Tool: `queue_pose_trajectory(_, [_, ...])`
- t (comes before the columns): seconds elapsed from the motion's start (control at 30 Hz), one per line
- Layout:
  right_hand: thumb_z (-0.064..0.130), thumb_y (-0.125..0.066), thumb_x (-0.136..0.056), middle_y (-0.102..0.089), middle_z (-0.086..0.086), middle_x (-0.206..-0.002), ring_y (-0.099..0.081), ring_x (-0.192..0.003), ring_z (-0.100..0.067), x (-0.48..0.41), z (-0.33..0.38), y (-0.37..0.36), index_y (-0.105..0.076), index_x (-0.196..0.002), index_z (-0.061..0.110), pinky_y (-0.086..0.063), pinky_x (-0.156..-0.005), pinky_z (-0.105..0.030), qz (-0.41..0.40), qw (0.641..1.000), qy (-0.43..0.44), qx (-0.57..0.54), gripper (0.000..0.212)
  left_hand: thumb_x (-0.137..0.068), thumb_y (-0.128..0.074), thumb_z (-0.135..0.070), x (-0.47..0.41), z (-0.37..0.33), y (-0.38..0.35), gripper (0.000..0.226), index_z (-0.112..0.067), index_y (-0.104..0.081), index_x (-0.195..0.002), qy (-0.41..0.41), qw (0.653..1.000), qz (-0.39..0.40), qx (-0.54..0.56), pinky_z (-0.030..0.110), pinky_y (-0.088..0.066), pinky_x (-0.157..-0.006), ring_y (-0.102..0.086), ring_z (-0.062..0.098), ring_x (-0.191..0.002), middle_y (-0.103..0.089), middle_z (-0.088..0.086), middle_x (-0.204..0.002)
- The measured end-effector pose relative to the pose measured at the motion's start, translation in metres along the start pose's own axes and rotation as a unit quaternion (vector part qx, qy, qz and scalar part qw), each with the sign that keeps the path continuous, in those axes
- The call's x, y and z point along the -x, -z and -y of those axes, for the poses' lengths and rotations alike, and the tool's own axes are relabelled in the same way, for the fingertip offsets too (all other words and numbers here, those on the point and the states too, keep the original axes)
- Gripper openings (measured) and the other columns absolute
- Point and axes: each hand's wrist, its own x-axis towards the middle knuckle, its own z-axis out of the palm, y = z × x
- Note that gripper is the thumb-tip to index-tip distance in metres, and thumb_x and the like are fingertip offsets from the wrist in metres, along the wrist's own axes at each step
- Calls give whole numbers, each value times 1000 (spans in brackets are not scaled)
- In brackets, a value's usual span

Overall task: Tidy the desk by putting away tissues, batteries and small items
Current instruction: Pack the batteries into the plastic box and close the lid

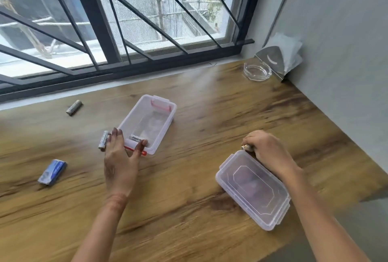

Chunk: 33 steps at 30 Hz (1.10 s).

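Note:
A clear plastic box point(165, 105) with red latches stands open at the desk's middle, and one battery point(136, 138) lies inside it at the near end. My left hand point(120, 156) rests with spread fingers against the box's near end, touching it. A white battery point(103, 140) lies just left of that hand, and a grey battery point(74, 107) lies further back near the window. My right hand point(267, 150) is closed around a battery point(246, 147) just beyond the clear lid point(253, 188), which lies flat on the desk. A blue battery pack point(53, 171) lies at the left.
A glass ashtray point(257, 71) and a shiny metal holder point(270, 60) with white tissues point(287, 49) stand in the back right corner against the grey wall. A barred window runs along the desk's far edge. The wooden desk point(189, 177) ends at the lower right.

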Motion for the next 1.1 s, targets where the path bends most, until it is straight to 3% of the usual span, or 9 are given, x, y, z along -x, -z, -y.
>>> queue_pose_trajectory(0.13, [-1, -51, -83, -67, -4, -101, -58, -96, -25, -5, 2, -2, -71, -94, 8, -46, -78, -32, 2, 1000, 4, 3, 24, -83, -62, -37, 0, 0, -1, 77, 0, -29, -142, -4, 1000, -6, 6, 26, -12, -115, -19, 19, -143, -26, 12, -152])
queue_pose_trajectory(0.27, [-3, -55, -82, -68, -10, -92, -59, -89, -34, -14, 16, -5, -69, -95, 5, -46, -73, -37, -90, 995, 8, -44, 21, -82, -64, -38, -1, 2, -2, 79, -1, -30, -142, 0, 1000, -12, -2, 29, -13, -116, -20, 21, -142, -28, 12, -152])
queue_pose_trajectory(0.43, [3, -64, -82, -68, -6, -92, -59, -81, -17, -39, 73, 6, -69, -98, 8, -46, -75, -26, -123, 970, 16, -208, 17, -79, -66, -40, -3, 3, -2, 84, -3, -27, -144, 17, 1000, -6, 3, 32, -9, -117, -11, 21, -145, -25, 8, -153])
queue_pose_trajectory(0.6, [11, -65, -84, -63, 7, -73, -55, -62, 0, -73, 149, 17, -69, -93, 9, -40, -60, -9, -10, 953, 90, -291, 10, -77, -67, -44, -2, 3, -2, 89, -7, -23, -145, 25, 1000, -2, 4, 36, -9, -118, -6, 20, -145, -22, 5, -154])
queue_pose_trajectory(0.77, [7, -65, -81, -58, 4, -66, -56, -64, -4, -111, 205, -5, -62, -74, 0, -45, -62, -16, 116, 956, 111, -244, 11, -76, -68, -45, -4, 2, 0, 89, -7, -26, -144, 29, 1000, -4, 12, 35, -8, -118, -8, 18, -145, -25, 4, -153])
queue_pose_trajectory(0.83, [7, -64, -79, -63, 0, -70, -61, -83, -11, -121, 216, -20, -63, -75, 2, -50, -77, -21, 165, 957, 100, -217, 7, -76, -69, -43, -5, 2, 1, 88, -7, -26, -144, 29, 1000, 4, 5, 34, -8, -119, -8, 17, -145, -25, 3, -153])
queue_pose_trajectory(0.9, [9, -62, -80, -63, -10, -76, -59, -96, -23, -124, 220, -29, -59, -72, 3, -50, -83, -33, 178, 962, 87, -186, 11, -75, -71, -39, -8, 1, 4, 88, -9, -26, -145, 28, 999, 26, 16, 30, -8, -118, -9, 14, -145, -24, 0, -154])
queue_pose_trajectory(1.0, [7, -60, -79, -49, -4, -62, -58, -78, -26, -119, 223, -32, -41, -58, 13, -43, -58, -29, 175, 970, 58, -156, 29, -73, -75, -31, -16, -1, 11, 89, -12, -26, -145, 20, 995, 73, 57, 14, -9, -110, -15, 8, -143, -22, -3, -154])
queue_pose_trajectory(1.1, [4, -60, -77, -54, -7, -66, -62, -79, -28, -115, 221, -34, -46, -61, 11, -43, -57, -29, 173, 969, 24, -177, 22, -70, -79, -26, -27, 1, 20, 91, -13, -28, -145, 5, 989, 132, 62, 9, -10, -105, -19, 5, -140, -23, -6, -153])
